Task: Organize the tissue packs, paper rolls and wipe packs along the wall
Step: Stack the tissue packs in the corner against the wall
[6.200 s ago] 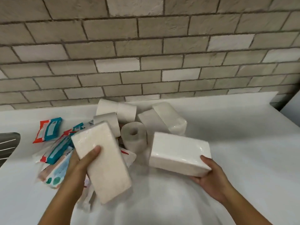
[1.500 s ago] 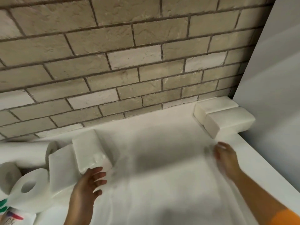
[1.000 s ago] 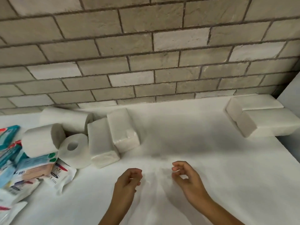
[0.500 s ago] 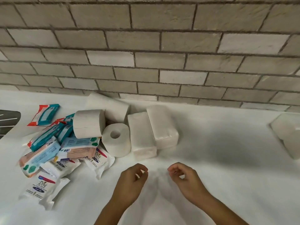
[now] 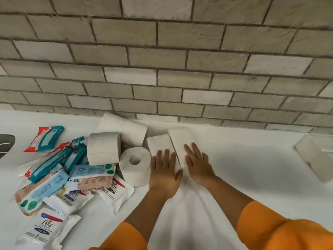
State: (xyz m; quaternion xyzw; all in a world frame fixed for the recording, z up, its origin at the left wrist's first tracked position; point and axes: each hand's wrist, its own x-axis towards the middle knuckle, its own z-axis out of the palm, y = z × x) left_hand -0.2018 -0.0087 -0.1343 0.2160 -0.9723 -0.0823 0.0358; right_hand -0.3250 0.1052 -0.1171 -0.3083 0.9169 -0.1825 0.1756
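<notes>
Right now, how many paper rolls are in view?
3. A long roll lies by the wall; a short roll lies in front of it, by the wipe packs; a third roll, core showing, sits beside the left hand. More may be hidden.

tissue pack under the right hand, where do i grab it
Grip the tissue pack across its long sides near the middle, from above. It lies flat, long axis toward the wall; its right side is free, its left seems to abut the neighbouring pack, so wedge the thumb in there.

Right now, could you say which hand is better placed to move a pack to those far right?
Likely the right hand: it rests on the right tissue pack, nearer the placed packs.
</notes>
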